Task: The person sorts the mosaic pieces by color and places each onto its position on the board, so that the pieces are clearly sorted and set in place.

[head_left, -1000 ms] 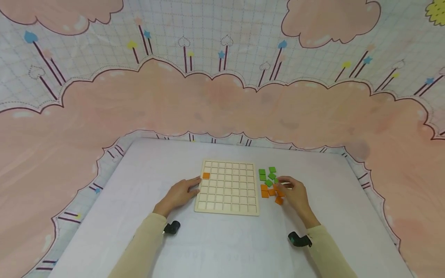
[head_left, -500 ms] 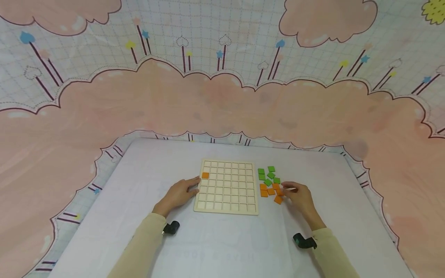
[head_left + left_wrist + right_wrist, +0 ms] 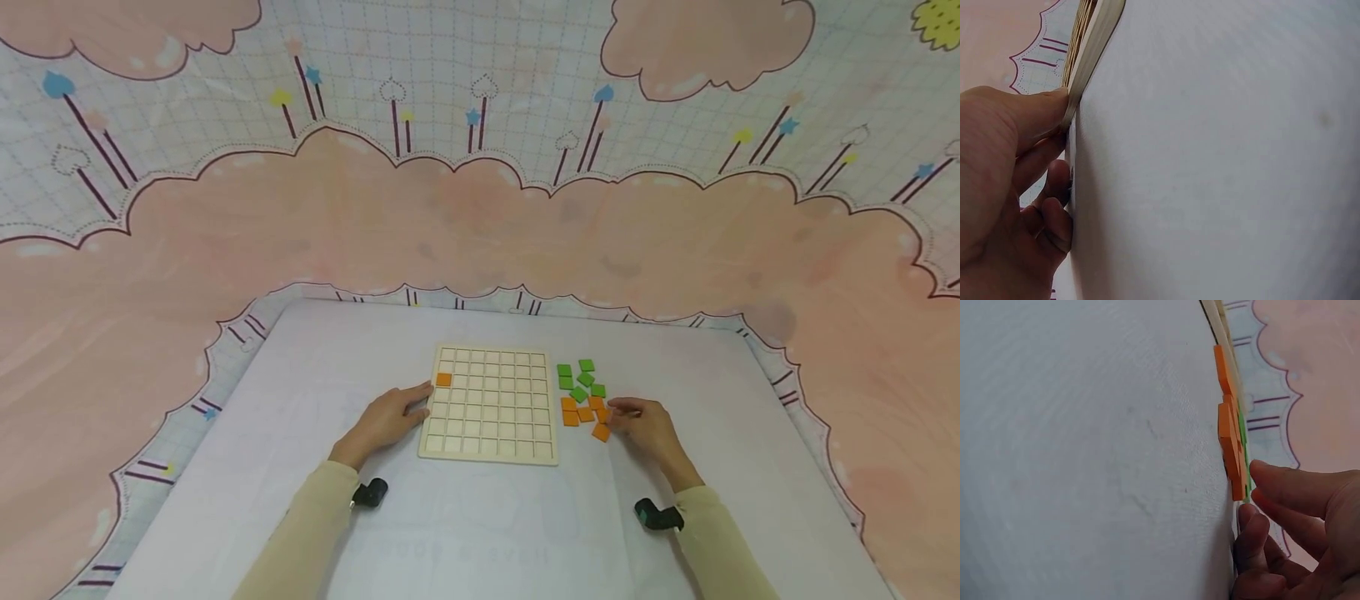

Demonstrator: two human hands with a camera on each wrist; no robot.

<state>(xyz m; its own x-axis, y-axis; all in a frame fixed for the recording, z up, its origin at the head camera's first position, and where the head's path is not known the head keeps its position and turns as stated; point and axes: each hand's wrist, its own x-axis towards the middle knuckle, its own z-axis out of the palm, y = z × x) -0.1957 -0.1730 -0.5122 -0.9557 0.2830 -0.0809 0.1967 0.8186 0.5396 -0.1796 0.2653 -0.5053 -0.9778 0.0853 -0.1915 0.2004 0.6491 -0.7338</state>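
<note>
Backdrop (image 3: 465,225): patterned cloth, rising behind and around the desk.
Desk (image 3: 465,517): white; carries board and tiles, its flatness presumably keeping both level.
Board (image 3: 491,408): gridded, lying flat at mid-desk between the hands; likely centred so either side can reach it.
Left hand (image 3: 386,417): grip loose, thumb and forefinger spread, fingertips touching the board's left edge. Probably a brace against sliding, not a lift.
Right hand (image 3: 648,427): right of the board, beside the loose orange pieces; grip narrow, nothing seen held. Contact with the nearest piece: cannot tell.
Orange tiles (image 3: 570,418): six loose, on the near side of the pile.
Green tiles (image 3: 565,383): six, on the far side. Grouped by colour, presumably for easy picking.
Lone orange tile (image 3: 444,380): in a left-column cell, toward the board's far end; the raised grid probably keeps it square.
</note>
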